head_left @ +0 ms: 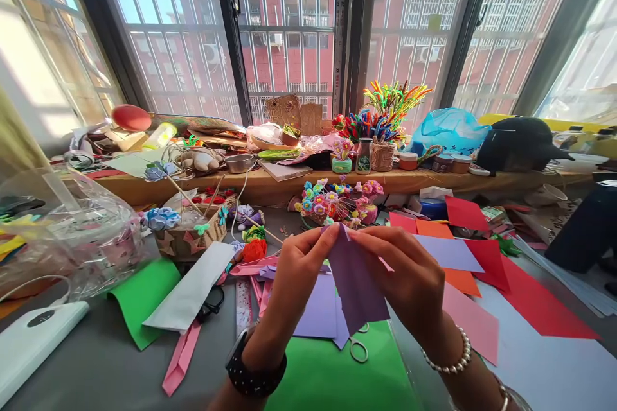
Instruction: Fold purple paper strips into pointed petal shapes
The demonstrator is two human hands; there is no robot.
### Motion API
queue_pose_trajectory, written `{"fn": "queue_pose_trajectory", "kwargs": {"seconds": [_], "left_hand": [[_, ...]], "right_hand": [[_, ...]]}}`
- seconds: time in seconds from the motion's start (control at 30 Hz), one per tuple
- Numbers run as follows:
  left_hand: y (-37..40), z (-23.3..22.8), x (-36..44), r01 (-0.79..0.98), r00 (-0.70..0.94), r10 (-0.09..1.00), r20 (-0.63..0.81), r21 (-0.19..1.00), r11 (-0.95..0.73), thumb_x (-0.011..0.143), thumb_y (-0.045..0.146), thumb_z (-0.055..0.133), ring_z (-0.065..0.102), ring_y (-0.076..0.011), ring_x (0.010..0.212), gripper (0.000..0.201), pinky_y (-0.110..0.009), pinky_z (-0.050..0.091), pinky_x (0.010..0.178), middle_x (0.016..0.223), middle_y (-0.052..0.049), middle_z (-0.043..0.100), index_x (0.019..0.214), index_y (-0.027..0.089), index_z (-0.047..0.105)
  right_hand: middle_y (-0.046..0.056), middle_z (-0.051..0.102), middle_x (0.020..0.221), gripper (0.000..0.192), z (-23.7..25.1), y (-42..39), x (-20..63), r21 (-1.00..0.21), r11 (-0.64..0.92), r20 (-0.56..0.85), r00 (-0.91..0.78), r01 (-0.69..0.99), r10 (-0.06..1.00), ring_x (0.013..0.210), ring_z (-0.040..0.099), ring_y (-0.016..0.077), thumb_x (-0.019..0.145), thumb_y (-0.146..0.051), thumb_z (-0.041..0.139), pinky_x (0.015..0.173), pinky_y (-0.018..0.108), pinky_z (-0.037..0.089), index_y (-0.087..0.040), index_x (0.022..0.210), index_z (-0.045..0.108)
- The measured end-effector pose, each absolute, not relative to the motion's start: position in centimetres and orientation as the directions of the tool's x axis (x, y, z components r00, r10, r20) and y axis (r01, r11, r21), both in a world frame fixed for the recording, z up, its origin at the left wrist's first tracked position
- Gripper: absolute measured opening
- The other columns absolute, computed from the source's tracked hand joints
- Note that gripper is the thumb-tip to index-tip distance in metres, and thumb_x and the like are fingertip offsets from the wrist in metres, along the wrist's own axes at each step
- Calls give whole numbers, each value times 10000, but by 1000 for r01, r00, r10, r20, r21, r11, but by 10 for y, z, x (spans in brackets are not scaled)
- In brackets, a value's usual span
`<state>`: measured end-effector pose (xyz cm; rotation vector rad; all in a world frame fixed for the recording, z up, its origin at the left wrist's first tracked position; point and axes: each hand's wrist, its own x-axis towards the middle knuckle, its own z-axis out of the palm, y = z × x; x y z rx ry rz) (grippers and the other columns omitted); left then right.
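A folded sheet of purple paper (359,289) is held up in front of me, hanging down from its pinched top edge. My left hand (308,257) grips its upper left corner between thumb and fingers. At the upper right edge, my right hand (407,270) pinches the same paper. Beneath it lie lighter purple sheets (315,311) on a green sheet (337,372). The scissors (358,350) are partly covered there; only the handle loops show. Pink folded strips (182,356) lie to the left of my left hand.
A white paper packet (193,286), a green foam sheet (144,302) and a white power bank (38,347) lie left. Red sheets (544,295) and a pink sheet (470,318) spread right. Crafted flowers (322,199) stand behind; a wooden ledge (274,183) crosses the back.
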<state>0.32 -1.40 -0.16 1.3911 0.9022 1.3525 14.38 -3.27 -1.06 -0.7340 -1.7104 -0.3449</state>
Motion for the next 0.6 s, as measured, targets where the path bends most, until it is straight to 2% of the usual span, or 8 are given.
{"fn": "queue_pose_trajectory", "kwargs": {"seconds": [0.2, 0.43, 0.6], "left_hand": [[-14, -2, 2, -117, 101, 950, 294, 952, -282, 694, 359, 591, 461, -107, 578, 232, -199, 352, 528, 575, 14, 551, 671, 137, 654], [-16, 2, 0, -106, 90, 956, 278, 957, -268, 670, 361, 614, 503, -120, 595, 221, -199, 382, 536, 609, 6, 605, 677, 146, 665], [-16, 4, 0, -86, 70, 957, 282, 957, -276, 644, 341, 645, 520, -112, 593, 190, -181, 381, 518, 621, 6, 631, 687, 159, 677]], "right_hand": [[70, 624, 836, 280, -11, -32, 144, -58, 761, 955, -187, 647, 231, 770, 572, 153, 746, -53, 559, 665, 272, 494, -177, 988, 620], [51, 618, 877, 363, -13, -34, 145, -86, 739, 934, -204, 669, 294, 774, 567, 163, 762, -60, 534, 670, 300, 497, -265, 1058, 583], [56, 611, 879, 354, -12, -33, 145, -94, 759, 934, -207, 644, 291, 760, 559, 158, 755, -48, 538, 649, 292, 495, -252, 1038, 596]]}}
